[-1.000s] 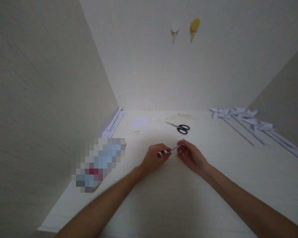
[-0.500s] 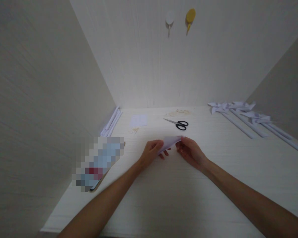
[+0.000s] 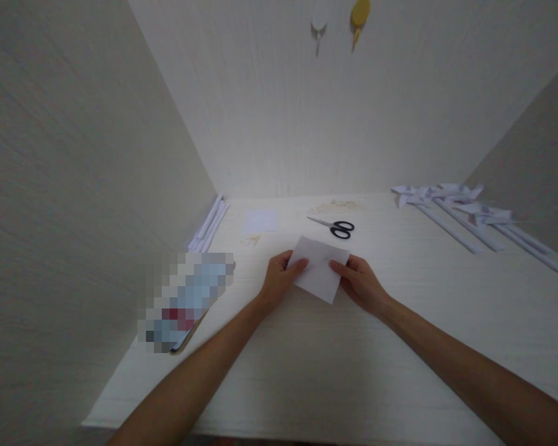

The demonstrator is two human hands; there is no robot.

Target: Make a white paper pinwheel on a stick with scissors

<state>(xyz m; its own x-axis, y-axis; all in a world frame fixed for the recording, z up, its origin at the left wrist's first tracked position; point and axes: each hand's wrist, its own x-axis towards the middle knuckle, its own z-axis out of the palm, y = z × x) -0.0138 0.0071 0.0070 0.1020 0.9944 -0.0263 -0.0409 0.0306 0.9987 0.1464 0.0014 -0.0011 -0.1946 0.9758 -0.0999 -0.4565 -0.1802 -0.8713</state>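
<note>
A small white square of paper (image 3: 320, 267) is held flat toward me, just above the white table (image 3: 344, 371). My left hand (image 3: 279, 280) pinches its left edge with thumb on top. My right hand (image 3: 361, 283) pinches its right edge the same way. Black-handled scissors (image 3: 333, 226) lie on the table a little beyond the paper, untouched.
Another white paper square (image 3: 260, 220) and small tan sticks (image 3: 252, 239) lie at the back left. White rolled paper sticks (image 3: 210, 224) rest along the left wall. Several paper pinwheels (image 3: 465, 214) lie at the right. A blurred flat object (image 3: 186, 300) sits left. Two hooks (image 3: 359, 15) hang on the back wall.
The paper was edge-on between my fingers; both hands have turned it so its flat face now shows. The view has tilted down slightly.
</note>
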